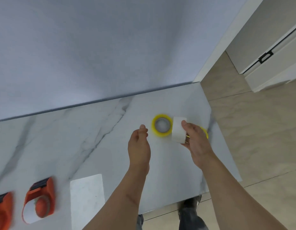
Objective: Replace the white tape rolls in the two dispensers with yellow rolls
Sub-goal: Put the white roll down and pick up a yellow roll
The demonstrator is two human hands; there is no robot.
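From the head camera I am looking down on a marbled counter [97,130] set against a pale wall. My right hand [196,143], at right of centre in the frame, is gripping a white tape roll [178,130] by its band, thumb on top and fingers wrapped underneath, holding it on edge above the counter. My left hand [139,143], just left of it, is holding nothing; the fingers are curled loosely inward with the thumb up, neither flat nor pinched on anything.

One yellow tape roll [161,125] is lying flat on the counter between the two hands, touching nothing I can make out. A second yellow roll [205,132] is showing only as a thin arc behind my right hand, so I cannot tell how it is lying.

In the lower left of the frame two orange dispensers are sitting well apart from the rolls. The nearer dispenser [40,200] is carrying a white roll on its hub. The other dispenser [2,211] is cut by the frame edge and blurred; I cannot tell whether it is loaded. A pale rectangular sheet [87,201] is lying just right of them.

My reading is that the job is in an early-to-middle stage: one white roll is out and in hand, at least one dispenser is waiting to be stripped, and neither yellow roll is fitted.
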